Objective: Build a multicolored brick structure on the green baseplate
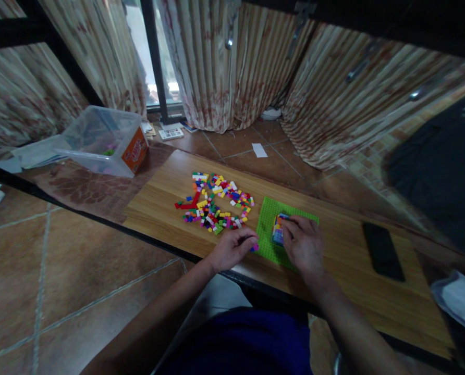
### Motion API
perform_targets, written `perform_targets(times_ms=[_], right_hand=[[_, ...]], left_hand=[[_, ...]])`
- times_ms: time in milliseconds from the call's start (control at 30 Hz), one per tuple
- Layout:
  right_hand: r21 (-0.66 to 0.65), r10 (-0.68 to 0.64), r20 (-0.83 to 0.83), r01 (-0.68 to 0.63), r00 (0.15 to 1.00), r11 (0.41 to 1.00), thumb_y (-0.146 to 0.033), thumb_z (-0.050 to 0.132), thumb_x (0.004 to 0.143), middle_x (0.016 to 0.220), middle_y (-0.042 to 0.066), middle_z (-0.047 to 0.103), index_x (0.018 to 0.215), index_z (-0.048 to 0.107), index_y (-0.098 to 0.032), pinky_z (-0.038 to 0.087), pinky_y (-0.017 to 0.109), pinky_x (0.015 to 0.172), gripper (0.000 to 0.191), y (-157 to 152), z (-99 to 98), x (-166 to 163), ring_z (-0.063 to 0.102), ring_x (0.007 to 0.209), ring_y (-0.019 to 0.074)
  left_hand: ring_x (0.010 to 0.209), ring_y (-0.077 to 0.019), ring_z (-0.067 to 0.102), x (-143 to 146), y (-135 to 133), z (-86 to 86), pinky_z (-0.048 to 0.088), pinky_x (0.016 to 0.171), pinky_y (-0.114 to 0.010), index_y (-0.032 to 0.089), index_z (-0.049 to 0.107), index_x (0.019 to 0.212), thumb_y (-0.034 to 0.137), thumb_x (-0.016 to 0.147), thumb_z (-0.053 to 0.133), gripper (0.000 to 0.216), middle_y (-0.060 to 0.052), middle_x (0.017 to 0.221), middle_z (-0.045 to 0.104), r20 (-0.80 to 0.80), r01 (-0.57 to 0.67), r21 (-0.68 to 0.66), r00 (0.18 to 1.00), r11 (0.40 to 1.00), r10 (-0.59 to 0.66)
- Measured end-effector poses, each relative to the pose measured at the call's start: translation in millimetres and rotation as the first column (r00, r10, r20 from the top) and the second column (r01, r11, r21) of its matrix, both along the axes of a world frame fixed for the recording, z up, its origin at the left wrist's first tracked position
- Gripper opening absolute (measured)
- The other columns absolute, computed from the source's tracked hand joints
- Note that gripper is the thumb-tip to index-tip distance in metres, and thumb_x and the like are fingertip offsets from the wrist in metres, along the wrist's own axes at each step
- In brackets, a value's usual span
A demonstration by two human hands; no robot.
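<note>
A green baseplate [269,219] lies on the wooden table [345,271]. A small multicoloured brick build [277,232] stands on it. My right hand [305,245] rests on the plate with its fingers curled against the build. My left hand [232,249] sits at the plate's left edge, fingers pinched on a small purple brick [255,248]. A pile of loose coloured bricks [215,203] is spread on the table to the left of the plate.
A black phone [383,251] lies on the table's right part. A clear plastic tub [105,139] with an orange label stands at the far left on a brown mat. Curtains hang behind. A white paper scrap [259,150] lies on the tiled floor.
</note>
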State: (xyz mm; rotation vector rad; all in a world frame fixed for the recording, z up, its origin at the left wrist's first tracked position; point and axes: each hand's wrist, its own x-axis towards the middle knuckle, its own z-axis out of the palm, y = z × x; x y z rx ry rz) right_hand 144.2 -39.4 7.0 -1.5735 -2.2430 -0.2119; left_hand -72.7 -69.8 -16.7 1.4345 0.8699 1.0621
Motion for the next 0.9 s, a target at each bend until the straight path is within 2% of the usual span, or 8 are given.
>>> perform_targets(times_ms=[333,633,733,833,900], right_hand=[[-0.019,0.000,0.083,0.002,0.997,1.000,-0.024,0.041,0.093,0.108,0.012,0.065,0.101,0.071,-0.022,0.041,0.043,0.084,0.031,-2,1.9,-3,0.052,0.097,0.0278],[-0.057,0.055,0.192,-0.045,0.980,0.997,-0.019,0.042,0.090,0.103,0.011,0.066,0.091,0.071,-0.022,0.042,0.043,0.081,0.029,4,18.2,-8,0.054,0.096,0.0278],[-0.037,0.048,0.089,-0.045,0.995,0.998,-0.024,0.043,0.092,0.105,0.010,0.066,0.093,0.071,-0.023,0.043,0.043,0.084,0.028,2,16.9,-4,0.055,0.097,0.0271],[-0.015,0.029,-0.090,-0.031,0.995,0.999,-0.028,0.043,0.094,0.108,0.010,0.067,0.104,0.070,-0.022,0.045,0.045,0.089,0.029,-7,11.4,-6,0.057,0.101,0.0266],[-0.024,0.025,-0.224,-0.032,0.974,0.999,-0.031,0.043,0.095,0.108,0.011,0.067,0.106,0.069,-0.020,0.046,0.045,0.091,0.030,-18,7.7,-13,0.058,0.102,0.0257]], left_hand=[[0.072,-0.0132,0.057,1,-1,-0.9,0.045,0.069,-0.024,0.015,0.064,0.088,0.038,0.092,0.054,0.026,-0.002,0.075,0.062,0.010,-0.013,-0.019,1.000,1.000,0.013],[0.072,-0.0126,0.056,0,-1,-0.4,0.044,0.068,-0.023,0.015,0.064,0.086,0.039,0.093,0.053,0.027,-0.001,0.076,0.061,-0.023,-0.028,-0.002,0.999,1.000,0.028],[0.066,-0.0111,0.054,3,-2,-3.1,0.044,0.063,-0.023,0.015,0.063,0.090,0.041,0.091,0.056,0.027,-0.001,0.075,0.060,0.034,-0.047,-0.072,0.998,0.996,0.050],[0.066,-0.0106,0.055,6,-2,-8.4,0.046,0.062,-0.023,0.016,0.061,0.099,0.042,0.087,0.063,0.029,0.000,0.078,0.059,0.154,-0.069,-0.168,0.983,0.983,0.096],[0.068,-0.0108,0.055,6,-1,-11.6,0.046,0.065,-0.024,0.016,0.060,0.103,0.042,0.084,0.067,0.032,0.000,0.080,0.058,0.206,-0.083,-0.183,0.971,0.980,0.121]])
